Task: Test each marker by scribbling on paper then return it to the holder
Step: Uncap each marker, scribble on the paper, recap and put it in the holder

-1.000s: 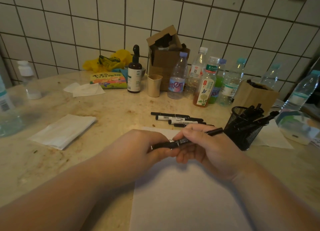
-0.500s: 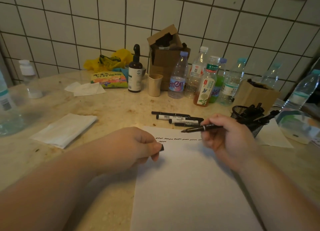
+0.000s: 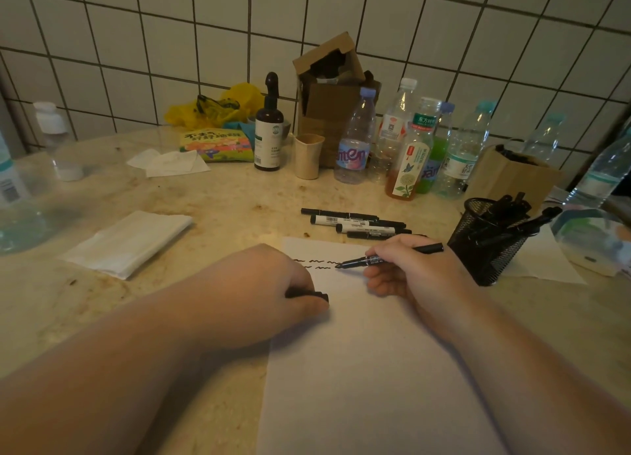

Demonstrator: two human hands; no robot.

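A white sheet of paper [image 3: 368, 379] lies on the counter in front of me, with short black squiggles [image 3: 317, 264] near its top edge. My right hand [image 3: 415, 270] grips an uncapped black marker [image 3: 362, 260], its tip down on the paper at the end of the second row of squiggles. My left hand [image 3: 273, 284] rests on the paper's left edge and holds the black cap [image 3: 316, 296] in its curled fingers. Several more markers [image 3: 355, 224] lie side by side just beyond the paper. A black mesh holder [image 3: 488, 239] with several markers stands to the right.
A folded white napkin [image 3: 126, 241] lies at the left. Bottles [image 3: 355, 144], a beige cup [image 3: 308, 156], a dark spray bottle [image 3: 269, 130] and cardboard boxes [image 3: 333, 89] line the tiled wall. Another sheet [image 3: 543, 260] and a plastic container [image 3: 590, 243] sit right of the holder.
My hands pulled the cap off the marker and moved apart. The left hand went down to the paper's edge with the cap. The right lowered the marker tip onto the paper.
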